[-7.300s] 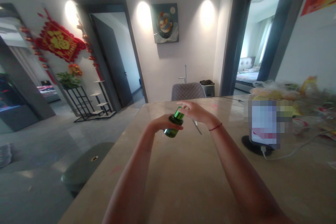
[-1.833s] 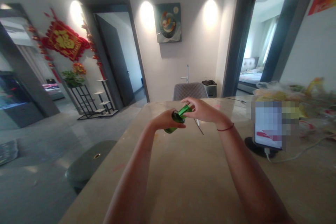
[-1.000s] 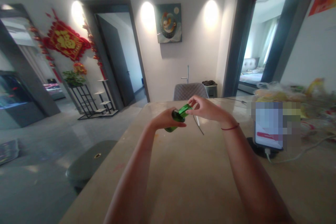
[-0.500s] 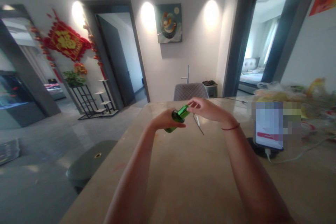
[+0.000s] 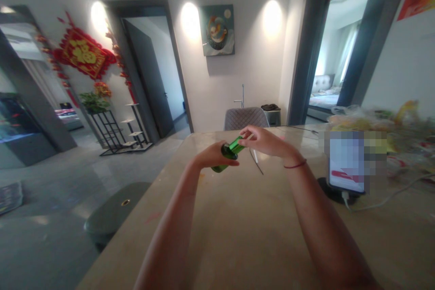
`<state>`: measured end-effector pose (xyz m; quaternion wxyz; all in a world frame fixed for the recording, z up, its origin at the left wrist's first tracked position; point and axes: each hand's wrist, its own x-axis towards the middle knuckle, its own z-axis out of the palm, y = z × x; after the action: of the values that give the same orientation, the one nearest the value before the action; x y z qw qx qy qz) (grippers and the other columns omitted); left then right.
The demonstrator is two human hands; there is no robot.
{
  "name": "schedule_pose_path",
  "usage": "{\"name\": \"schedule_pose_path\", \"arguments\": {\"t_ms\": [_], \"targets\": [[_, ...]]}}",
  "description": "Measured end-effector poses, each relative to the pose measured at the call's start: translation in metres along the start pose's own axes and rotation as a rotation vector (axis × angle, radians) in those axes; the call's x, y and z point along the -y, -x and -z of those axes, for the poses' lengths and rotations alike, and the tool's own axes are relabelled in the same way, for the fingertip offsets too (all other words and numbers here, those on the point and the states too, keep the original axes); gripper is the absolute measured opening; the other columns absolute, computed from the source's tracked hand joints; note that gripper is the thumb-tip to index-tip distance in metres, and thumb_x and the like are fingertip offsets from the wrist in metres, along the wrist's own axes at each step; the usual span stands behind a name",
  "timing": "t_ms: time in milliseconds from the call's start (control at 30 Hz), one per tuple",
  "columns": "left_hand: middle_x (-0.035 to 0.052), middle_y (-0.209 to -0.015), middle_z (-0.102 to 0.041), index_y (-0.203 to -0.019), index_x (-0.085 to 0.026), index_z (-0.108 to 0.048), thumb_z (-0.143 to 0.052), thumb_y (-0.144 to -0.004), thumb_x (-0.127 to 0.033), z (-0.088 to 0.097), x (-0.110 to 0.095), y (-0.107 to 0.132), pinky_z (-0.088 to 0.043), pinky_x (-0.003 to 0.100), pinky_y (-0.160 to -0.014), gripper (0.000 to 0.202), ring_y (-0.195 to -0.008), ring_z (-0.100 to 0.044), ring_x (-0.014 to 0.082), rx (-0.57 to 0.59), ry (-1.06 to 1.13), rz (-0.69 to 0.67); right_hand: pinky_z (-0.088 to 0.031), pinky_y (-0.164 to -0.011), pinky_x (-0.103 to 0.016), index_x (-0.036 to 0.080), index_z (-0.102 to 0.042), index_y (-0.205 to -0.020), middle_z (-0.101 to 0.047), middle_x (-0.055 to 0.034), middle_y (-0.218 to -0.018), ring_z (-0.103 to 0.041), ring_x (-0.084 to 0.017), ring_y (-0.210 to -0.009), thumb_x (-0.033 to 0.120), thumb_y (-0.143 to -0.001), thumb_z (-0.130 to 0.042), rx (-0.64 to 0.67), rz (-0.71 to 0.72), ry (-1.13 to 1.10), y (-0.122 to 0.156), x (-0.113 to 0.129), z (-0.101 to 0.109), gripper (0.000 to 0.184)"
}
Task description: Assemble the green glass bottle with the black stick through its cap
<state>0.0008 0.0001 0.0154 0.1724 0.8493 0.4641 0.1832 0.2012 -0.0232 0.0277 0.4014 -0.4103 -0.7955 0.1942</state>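
My left hand [image 5: 211, 156] is wrapped round a dark green, rounded object [image 5: 220, 169] with a dark open end facing up and to the right. My right hand [image 5: 261, 140] pinches a bright green, shiny, stick-like piece [image 5: 235, 145] between thumb and fingertips. The lower end of that piece lies at the dark opening; whether it sits inside or just touches the rim I cannot tell. Both hands are above the far part of the table [image 5: 234, 226]. Just below my right hand, a small white item with a dark thin cord [image 5: 257, 163] lies on the tabletop.
On the right, a phone [image 5: 346, 163] stands on a dark round base with a white cable [image 5: 380, 207] plugged in. Behind it are clear plastic bags [image 5: 356, 118]. A grey chair [image 5: 246, 118] is at the far edge, a green stool [image 5: 117, 210] at the left.
The bright green piece has turned slightly in my right fingers and shows a narrower side. Both hands keep nearly the same place; the whole view has shifted a little.
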Motion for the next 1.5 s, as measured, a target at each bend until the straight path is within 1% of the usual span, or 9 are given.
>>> {"name": "schedule_pose_path", "arguments": {"t_ms": [167,367,567,767,900,1000,1267,1367,1500], "targets": [[0.0015,-0.081,-0.064,-0.088,-0.018,-0.055,-0.071,-0.052,-0.055,0.000,-0.002,0.000,-0.041,0.027,-0.064,0.054,-0.074,-0.058,0.0182,0.002,-0.004,-0.002,-0.048,-0.069,-0.029,0.015,-0.055,-0.088,-0.061,-0.0064,-0.083,-0.059,-0.016,-0.075,0.029,-0.077,-0.058,-0.087,0.020,-0.002,-0.007,-0.002,-0.008,0.019],[0.0022,-0.082,-0.064,-0.087,-0.018,-0.055,-0.071,-0.052,-0.054,0.002,0.000,0.001,-0.041,0.029,-0.066,0.053,-0.075,-0.057,0.0184,-0.002,0.008,-0.010,-0.051,-0.078,-0.032,0.016,-0.047,-0.098,-0.056,-0.0082,-0.100,-0.060,-0.016,-0.087,0.013,-0.069,-0.058,-0.036,0.055,-0.115,-0.003,0.000,-0.008,0.031],[0.0014,-0.084,-0.064,-0.087,-0.018,-0.055,-0.071,-0.054,-0.052,0.006,-0.001,0.003,-0.041,0.029,-0.068,0.050,-0.077,-0.057,0.0184,-0.004,0.029,-0.031,-0.048,-0.090,-0.034,0.019,-0.045,-0.101,-0.055,-0.0087,-0.110,-0.057,-0.018,-0.106,0.012,-0.069,-0.061,0.038,0.074,-0.244,0.003,0.007,-0.003,0.036],[0.0018,-0.086,-0.064,-0.091,-0.018,-0.055,-0.070,-0.054,-0.055,0.005,0.001,0.002,-0.041,0.028,-0.068,0.054,-0.077,-0.057,0.0173,-0.009,0.023,-0.024,-0.051,-0.078,-0.031,0.017,-0.049,-0.101,-0.058,-0.0106,-0.105,-0.061,-0.018,-0.094,0.034,-0.078,-0.060,-0.010,-0.015,-0.195,-0.002,0.004,-0.004,0.031],[0.0025,-0.086,-0.064,-0.092,-0.018,-0.055,-0.071,-0.054,-0.054,0.004,0.000,0.001,-0.041,0.028,-0.068,0.055,-0.077,-0.057,0.0171,-0.005,0.022,-0.023,-0.050,-0.061,-0.028,0.015,-0.053,-0.095,-0.061,-0.0071,-0.084,-0.060,-0.015,-0.069,0.046,-0.081,-0.054,0.019,-0.082,-0.076,-0.006,-0.004,-0.008,0.034],[0.0023,-0.084,-0.064,-0.091,-0.018,-0.055,-0.071,-0.053,-0.054,0.005,-0.001,0.002,-0.042,0.028,-0.066,0.055,-0.075,-0.057,0.0171,-0.008,0.009,-0.011,-0.046,-0.055,-0.025,0.015,-0.054,-0.096,-0.060,-0.0041,-0.077,-0.057,-0.012,-0.062,0.044,-0.080,-0.056,0.058,-0.064,-0.064,-0.005,-0.006,-0.008,0.033],[0.0025,-0.084,-0.064,-0.089,-0.017,-0.055,-0.072,-0.052,-0.053,0.005,0.000,0.002,-0.042,0.030,-0.069,0.054,-0.077,-0.058,0.0189,0.000,0.043,-0.024,-0.045,-0.064,-0.024,0.015,-0.055,-0.097,-0.062,-0.0041,-0.087,-0.056,-0.012,-0.073,0.022,-0.072,-0.063,0.047,0.067,0.019,0.004,0.007,-0.001,0.027],[0.0028,-0.085,-0.064,-0.090,-0.017,-0.056,-0.072,-0.053,-0.052,0.005,0.001,0.002,-0.043,0.030,-0.069,0.053,-0.077,-0.058,0.0185,0.000,0.051,-0.022,-0.045,-0.065,-0.024,0.016,-0.055,-0.098,-0.063,-0.0045,-0.089,-0.057,-0.013,-0.074,0.024,-0.072,-0.065,0.044,0.066,0.008,0.004,0.008,-0.001,0.029],[0.0026,-0.084,-0.064,-0.090,-0.018,-0.056,-0.072,-0.053,-0.053,0.005,0.000,0.002,-0.043,0.030,-0.068,0.054,-0.075,-0.057,0.0179,-0.015,0.048,-0.019,-0.045,-0.062,-0.024,0.015,-0.057,-0.097,-0.063,-0.0057,-0.086,-0.057,-0.013,-0.071,0.038,-0.077,-0.060,-0.008,-0.017,0.018,0.000,0.004,-0.003,0.030]]}}
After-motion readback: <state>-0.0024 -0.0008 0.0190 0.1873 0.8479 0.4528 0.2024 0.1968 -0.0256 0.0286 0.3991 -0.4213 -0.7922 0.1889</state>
